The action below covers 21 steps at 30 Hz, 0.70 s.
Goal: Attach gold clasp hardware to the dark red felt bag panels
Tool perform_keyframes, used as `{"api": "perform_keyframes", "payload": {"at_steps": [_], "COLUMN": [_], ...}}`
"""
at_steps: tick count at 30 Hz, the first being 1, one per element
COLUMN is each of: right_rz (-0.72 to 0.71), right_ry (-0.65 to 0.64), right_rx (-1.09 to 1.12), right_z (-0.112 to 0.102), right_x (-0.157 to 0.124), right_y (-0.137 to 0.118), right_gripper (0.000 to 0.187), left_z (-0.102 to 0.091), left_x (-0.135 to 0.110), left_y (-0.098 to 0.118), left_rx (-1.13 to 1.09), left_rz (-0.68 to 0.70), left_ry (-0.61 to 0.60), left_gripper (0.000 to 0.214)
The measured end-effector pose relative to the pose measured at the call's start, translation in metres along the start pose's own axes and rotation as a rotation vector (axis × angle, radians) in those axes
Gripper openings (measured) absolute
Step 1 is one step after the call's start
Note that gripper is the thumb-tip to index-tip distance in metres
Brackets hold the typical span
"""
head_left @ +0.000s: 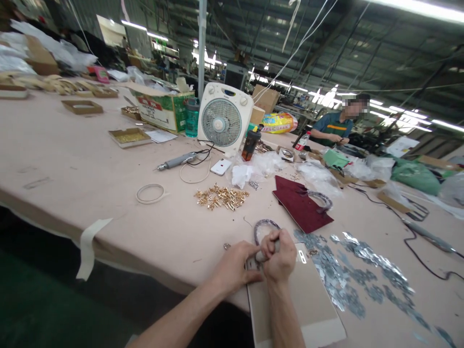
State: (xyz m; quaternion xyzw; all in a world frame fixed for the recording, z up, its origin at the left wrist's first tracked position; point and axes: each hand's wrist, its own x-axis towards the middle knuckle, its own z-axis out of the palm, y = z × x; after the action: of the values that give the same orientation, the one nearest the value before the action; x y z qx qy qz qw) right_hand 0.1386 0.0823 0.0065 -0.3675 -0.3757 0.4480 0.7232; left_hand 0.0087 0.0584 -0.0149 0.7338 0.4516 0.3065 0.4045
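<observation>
A beige bag panel (295,299) lies at the table's front edge, with a pale slotted fitting (302,256) near its top right. A curved handle in purple wrapping (258,231) arches beyond its top edge. My left hand (235,266) grips the panel at its upper left, thumb and forefinger around the work spot. Closed over that spot, my right hand (280,255) holds a stubby tool with a pale handle (260,256); its tip is hidden. A small metal piece (226,246) rests left of my hands.
Gold-coloured fasteners (223,197) lie in a pile ahead. Silver metal plates (337,270) spread to the right, near a dark red bag panel (300,203). Farther back are an electric screwdriver (177,161), a phone (221,166) and a fan (224,118). A person (335,126) works beyond.
</observation>
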Motion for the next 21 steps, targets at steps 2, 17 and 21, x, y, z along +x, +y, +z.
{"api": "perform_keyframes", "payload": {"at_steps": [2,17,21], "right_rz": [0.041,-0.098,-0.268], "right_ry": [-0.037,-0.183,-0.223], "right_rx": [-0.082,-0.102,0.027], "right_z": [0.003,-0.004,-0.005], "right_x": [0.004,-0.018,-0.024], "right_y": [0.004,-0.012,-0.019], "right_gripper": [0.040,0.041,0.039], "left_z": [0.000,-0.002,-0.002], "left_x": [0.000,0.001,0.001], "left_y": [0.001,0.002,0.003], "left_rx": [0.014,-0.045,-0.005], "left_rz": [0.000,0.063,0.028], "left_ry": [0.004,-0.023,-0.015], "left_gripper": [0.042,0.033,0.043]}}
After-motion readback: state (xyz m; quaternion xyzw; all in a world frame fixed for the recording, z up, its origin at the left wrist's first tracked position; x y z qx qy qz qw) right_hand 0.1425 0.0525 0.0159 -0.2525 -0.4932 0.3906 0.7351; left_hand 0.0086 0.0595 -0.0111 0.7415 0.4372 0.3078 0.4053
